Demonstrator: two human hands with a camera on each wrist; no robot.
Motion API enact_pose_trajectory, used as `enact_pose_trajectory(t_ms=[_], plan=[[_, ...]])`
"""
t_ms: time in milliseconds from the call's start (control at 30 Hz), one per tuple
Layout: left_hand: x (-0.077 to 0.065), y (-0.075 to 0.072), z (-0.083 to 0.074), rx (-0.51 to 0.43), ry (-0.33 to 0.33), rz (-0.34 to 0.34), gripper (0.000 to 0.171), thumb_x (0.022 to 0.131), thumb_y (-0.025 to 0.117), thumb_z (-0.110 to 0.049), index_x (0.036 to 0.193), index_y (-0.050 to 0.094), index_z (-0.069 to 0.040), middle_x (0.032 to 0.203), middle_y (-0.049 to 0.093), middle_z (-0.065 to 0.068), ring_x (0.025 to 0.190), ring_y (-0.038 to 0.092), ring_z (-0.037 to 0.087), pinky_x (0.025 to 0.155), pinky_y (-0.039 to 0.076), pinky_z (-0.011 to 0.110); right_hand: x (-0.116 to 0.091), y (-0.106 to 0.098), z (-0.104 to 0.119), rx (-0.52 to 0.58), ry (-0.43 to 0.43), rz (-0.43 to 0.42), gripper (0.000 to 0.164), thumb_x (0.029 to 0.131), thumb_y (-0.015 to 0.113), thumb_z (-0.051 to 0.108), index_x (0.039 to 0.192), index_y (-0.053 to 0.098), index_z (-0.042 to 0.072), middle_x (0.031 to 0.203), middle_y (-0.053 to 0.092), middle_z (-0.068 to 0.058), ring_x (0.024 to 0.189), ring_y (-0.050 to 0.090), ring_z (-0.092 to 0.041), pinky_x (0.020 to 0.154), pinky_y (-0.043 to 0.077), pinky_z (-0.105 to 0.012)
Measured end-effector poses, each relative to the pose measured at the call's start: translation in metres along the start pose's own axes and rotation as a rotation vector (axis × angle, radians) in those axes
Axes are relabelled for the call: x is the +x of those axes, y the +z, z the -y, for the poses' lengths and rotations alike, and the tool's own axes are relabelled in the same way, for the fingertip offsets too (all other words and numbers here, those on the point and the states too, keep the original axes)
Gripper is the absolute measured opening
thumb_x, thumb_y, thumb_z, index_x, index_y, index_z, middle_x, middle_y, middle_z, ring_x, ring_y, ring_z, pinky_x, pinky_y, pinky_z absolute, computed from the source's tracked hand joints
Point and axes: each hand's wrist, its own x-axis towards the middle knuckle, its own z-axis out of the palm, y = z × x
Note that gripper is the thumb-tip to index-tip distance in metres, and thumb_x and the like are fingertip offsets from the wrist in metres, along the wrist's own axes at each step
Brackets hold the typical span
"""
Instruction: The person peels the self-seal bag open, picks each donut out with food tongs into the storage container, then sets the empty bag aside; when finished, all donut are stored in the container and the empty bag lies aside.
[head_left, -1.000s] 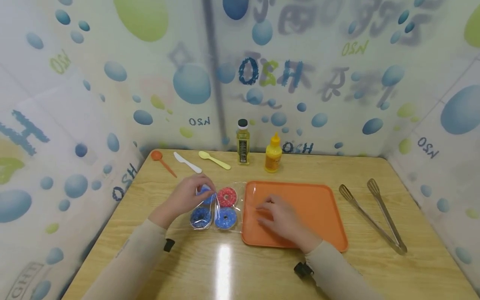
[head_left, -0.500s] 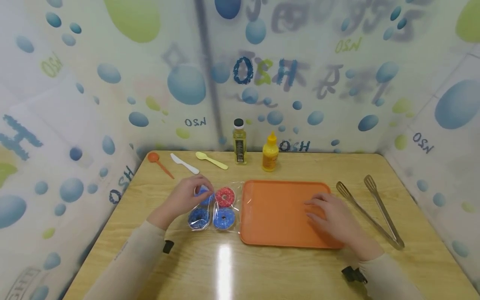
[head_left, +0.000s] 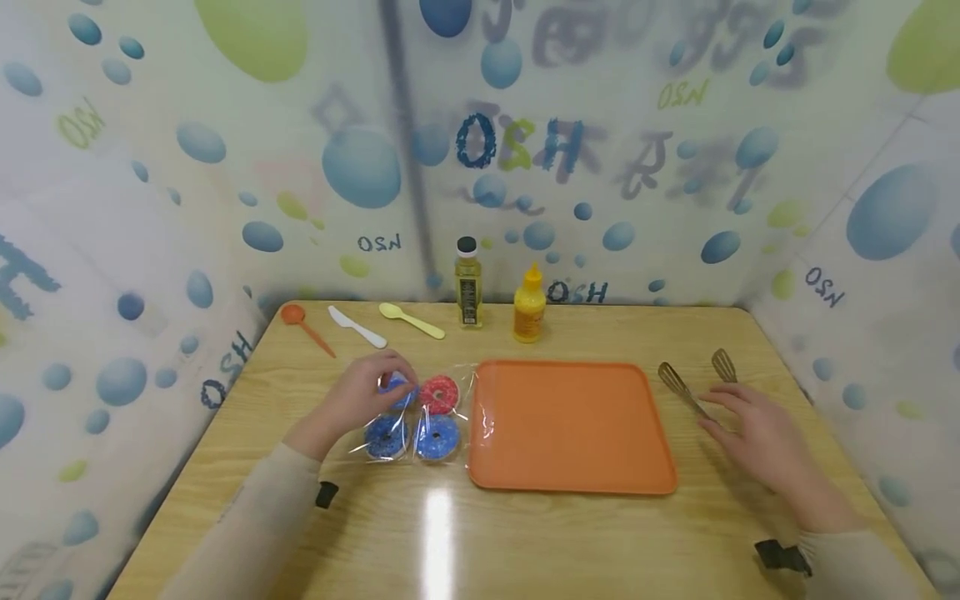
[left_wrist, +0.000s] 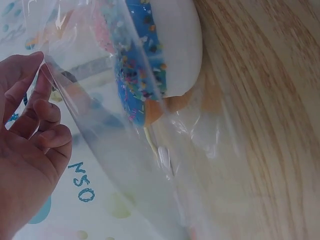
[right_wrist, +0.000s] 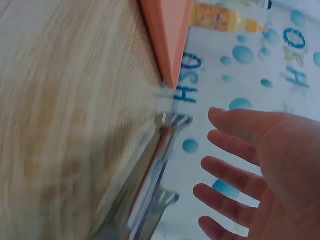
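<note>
My left hand (head_left: pixel 356 396) pinches the edge of a clear plastic bag (left_wrist: pixel 95 145) between thumb and fingertips, lifting that edge. Inside the bag lie several toy donuts, among them a pink-red donut (head_left: pixel 439 394) and a blue donut (head_left: pixel 437 437); my hand partly covers another. Over at the right, my right hand (head_left: pixel 765 437) hovers above the metal tongs (head_left: pixel 678 383). Its fingers are spread and hold nothing in the right wrist view, where the tongs (right_wrist: pixel 172 120) lie a little apart from the fingertips. From above, this hand hides most of the tongs' arms.
An orange tray (head_left: pixel 570 425) lies between the bag and the tongs. Along the back stand an oil bottle (head_left: pixel 468 287) and a yellow squeeze bottle (head_left: pixel 529 312). At back left are an orange ladle (head_left: pixel 307 327), a white knife (head_left: pixel 357 326) and a yellow spoon (head_left: pixel 412 321).
My right hand has moved right, from over the tray to above the tongs. The left hand stays at the bag, its pinch unchanged. The head view has shifted slightly right.
</note>
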Motion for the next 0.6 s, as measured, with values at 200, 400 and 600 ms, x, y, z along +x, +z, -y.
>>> enact_pose_trajectory(t_ms=[200, 400, 600], plan=[[0.001, -0.001, 0.0, 0.0, 0.013, -0.003, 0.004, 0.092, 0.078, -0.012, 0.096, 0.076, -0.014, 0.095, 0.068, -0.004, 0.071, 0.052, 0.015, 0.062, 0.043, 0.025, -0.014, -0.011, -0.022, -0.051, 0.122, 0.028, 0.058, 0.084, 0.085, 0.036, 0.129, 0.069, 0.003, 0.128, 0.065, -0.029, 0.108, 0.061, -0.055, 0.084, 0.046, -0.07], [0.001, -0.001, -0.001, -0.012, 0.012, -0.004, 0.003, 0.092, 0.078, -0.013, 0.095, 0.076, -0.013, 0.092, 0.067, -0.004, 0.071, 0.052, 0.017, 0.062, 0.042, 0.026, -0.018, -0.014, -0.03, -0.092, 0.208, 0.128, 0.077, 0.085, 0.081, 0.05, 0.138, 0.06, -0.001, 0.132, 0.059, -0.035, 0.111, 0.057, -0.059, 0.086, 0.045, -0.071], [0.001, -0.001, 0.0, -0.001, 0.002, 0.001, 0.004, 0.093, 0.078, -0.013, 0.096, 0.076, -0.015, 0.094, 0.067, -0.006, 0.071, 0.053, 0.019, 0.062, 0.042, 0.026, -0.019, -0.01, -0.036, -0.048, 0.338, 0.3, 0.106, 0.088, 0.072, 0.064, 0.152, 0.035, -0.012, 0.13, 0.058, -0.039, 0.108, 0.059, -0.058, 0.078, 0.05, -0.067]])
